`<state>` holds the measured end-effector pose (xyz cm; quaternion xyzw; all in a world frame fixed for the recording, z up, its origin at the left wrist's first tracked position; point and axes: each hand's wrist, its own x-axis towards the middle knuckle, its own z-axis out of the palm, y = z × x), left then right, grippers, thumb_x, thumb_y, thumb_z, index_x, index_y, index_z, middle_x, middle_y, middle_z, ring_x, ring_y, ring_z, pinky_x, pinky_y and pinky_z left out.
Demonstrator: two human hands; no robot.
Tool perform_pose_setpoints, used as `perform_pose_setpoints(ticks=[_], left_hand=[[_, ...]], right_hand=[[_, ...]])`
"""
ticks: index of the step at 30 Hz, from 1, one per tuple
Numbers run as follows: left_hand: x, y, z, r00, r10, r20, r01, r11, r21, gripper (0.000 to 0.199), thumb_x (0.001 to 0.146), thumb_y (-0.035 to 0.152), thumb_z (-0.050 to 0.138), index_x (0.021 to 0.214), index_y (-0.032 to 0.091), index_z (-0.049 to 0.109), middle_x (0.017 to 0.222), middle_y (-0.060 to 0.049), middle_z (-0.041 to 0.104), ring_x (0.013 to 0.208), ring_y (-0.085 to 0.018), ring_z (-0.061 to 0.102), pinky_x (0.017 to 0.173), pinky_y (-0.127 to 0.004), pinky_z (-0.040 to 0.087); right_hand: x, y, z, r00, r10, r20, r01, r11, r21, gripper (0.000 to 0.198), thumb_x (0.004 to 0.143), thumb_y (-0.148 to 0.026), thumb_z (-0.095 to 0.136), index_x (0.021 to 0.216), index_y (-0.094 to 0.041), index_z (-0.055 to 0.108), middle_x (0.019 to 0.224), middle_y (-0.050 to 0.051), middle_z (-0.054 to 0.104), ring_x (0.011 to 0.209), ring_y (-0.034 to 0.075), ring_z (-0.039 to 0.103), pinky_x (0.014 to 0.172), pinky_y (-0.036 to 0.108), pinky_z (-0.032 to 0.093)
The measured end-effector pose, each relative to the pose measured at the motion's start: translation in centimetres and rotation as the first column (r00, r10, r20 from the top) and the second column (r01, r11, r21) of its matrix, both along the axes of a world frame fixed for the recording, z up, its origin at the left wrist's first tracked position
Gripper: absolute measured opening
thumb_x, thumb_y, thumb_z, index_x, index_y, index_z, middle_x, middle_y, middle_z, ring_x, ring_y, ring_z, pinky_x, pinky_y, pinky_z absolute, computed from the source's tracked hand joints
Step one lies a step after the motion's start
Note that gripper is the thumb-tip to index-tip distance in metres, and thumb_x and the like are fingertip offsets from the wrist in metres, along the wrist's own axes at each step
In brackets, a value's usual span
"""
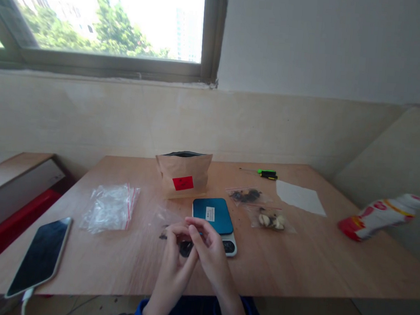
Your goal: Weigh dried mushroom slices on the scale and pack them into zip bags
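Note:
My left hand (176, 255) and my right hand (209, 248) meet at the fingertips near the table's front middle. Fingers of both are bent and pinched together; whatever they grip is hidden. A black piece (186, 248) shows in the gap between the hands; whether it lies in a bag, I cannot tell. Just left of my fingers is a clear plastic bag (162, 215) with small dark bits, partly covered by my left hand. Directly behind my right hand sits a kitchen scale (214, 213) with a blue plate and dark display (229, 248).
Behind stands an open brown paper pouch (184, 175). Empty zip bags (112, 208) and a phone (41, 255) lie left. To the right are a bag of dark pieces (247, 195), a bag of pale pieces (272, 221), screwdrivers (267, 174), paper (300, 197) and a bottle (381, 217).

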<state>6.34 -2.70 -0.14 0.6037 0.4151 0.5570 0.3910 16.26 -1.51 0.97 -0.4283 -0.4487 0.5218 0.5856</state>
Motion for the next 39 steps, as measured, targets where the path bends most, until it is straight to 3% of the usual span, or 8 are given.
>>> perform_pose_setpoints(ticks=[3,8,14,18,23,27,31,39], left_hand=[[0.0,-0.1,0.5,0.99,0.066,0.122,-0.061,0.997,-0.048,0.016,0.091,0.033,0.053,0.103,0.023,0.052,0.097,-0.002,0.059,0.09,-0.014,0.061,0.078,-0.026,0.051],[-0.9,0.3,0.6,0.971,0.148,0.189,-0.118,0.98,-0.158,0.03,0.09,0.046,0.051,0.083,0.018,0.058,0.071,0.001,0.057,0.06,-0.011,0.053,0.056,-0.021,0.047],[-2.7,0.4,-0.3,0.973,0.215,0.086,-0.179,0.933,-0.311,0.041,0.082,0.057,0.057,0.072,0.017,0.057,0.057,0.002,0.053,0.05,-0.01,0.047,0.044,-0.021,0.039],[-3.5,0.4,-0.5,0.965,0.262,0.021,-0.246,0.927,-0.283,0.041,0.082,0.057,0.056,0.074,0.017,0.059,0.057,0.002,0.053,0.051,-0.012,0.048,0.046,-0.023,0.04],[-3.8,0.4,0.2,0.976,0.218,-0.013,-0.214,0.945,-0.249,0.038,0.081,0.053,0.059,0.067,0.018,0.055,0.057,0.003,0.05,0.052,-0.011,0.048,0.047,-0.021,0.039],[-3.5,0.3,0.8,0.985,0.167,-0.04,-0.171,0.96,-0.221,0.039,0.081,0.051,0.06,0.061,0.018,0.051,0.057,0.003,0.046,0.054,-0.011,0.046,0.049,-0.021,0.039],[-3.1,0.1,1.0,0.993,0.083,-0.082,-0.098,0.975,-0.198,0.04,0.085,0.049,0.056,0.06,0.018,0.049,0.057,0.003,0.043,0.055,-0.011,0.043,0.05,-0.021,0.036],[-2.6,0.2,1.1,0.967,-0.02,-0.253,0.001,0.997,-0.074,0.037,0.089,0.043,0.052,0.063,0.018,0.055,0.057,0.001,0.052,0.054,-0.012,0.048,0.051,-0.023,0.035]], right_hand=[[-0.1,0.1,0.0,0.999,0.006,-0.042,-0.006,1.0,0.005,0.033,0.084,-0.045,0.064,0.107,-0.021,0.067,0.1,0.006,0.071,0.093,0.018,0.067,0.077,0.027,0.055],[-0.3,0.2,-0.1,0.996,0.016,0.087,-0.027,0.991,0.129,0.025,0.088,-0.039,0.059,0.099,-0.022,0.074,0.097,0.006,0.069,0.091,0.016,0.065,0.078,0.026,0.052],[-0.9,0.2,-0.2,0.969,0.092,0.228,-0.141,0.967,0.211,0.021,0.091,-0.031,0.058,0.101,-0.024,0.075,0.091,0.004,0.067,0.086,0.015,0.063,0.075,0.024,0.051],[-1.1,0.1,-0.2,0.956,0.163,0.245,-0.212,0.96,0.185,0.022,0.089,-0.03,0.06,0.107,-0.024,0.072,0.102,0.004,0.068,0.095,0.016,0.064,0.083,0.026,0.053],[-0.9,-0.2,-0.2,0.947,0.228,0.227,-0.251,0.965,0.076,0.026,0.086,-0.032,0.062,0.111,-0.022,0.066,0.106,0.004,0.068,0.093,0.016,0.066,0.083,0.027,0.054],[-0.5,-0.5,0.0,0.936,0.203,0.287,-0.223,0.974,0.04,0.019,0.085,-0.034,0.064,0.097,-0.019,0.065,0.092,0.003,0.069,0.086,0.016,0.066,0.08,0.029,0.053],[0.4,-0.7,0.1,0.945,0.155,0.286,-0.186,0.979,0.083,0.013,0.083,-0.031,0.064,0.079,-0.018,0.062,0.079,0.001,0.067,0.078,0.015,0.064,0.075,0.028,0.051],[1.9,-0.6,-0.1,0.975,0.017,0.223,-0.045,0.992,0.121,0.01,0.076,-0.023,0.065,0.068,-0.018,0.06,0.074,0.002,0.068,0.072,0.015,0.063,0.068,0.026,0.049]])
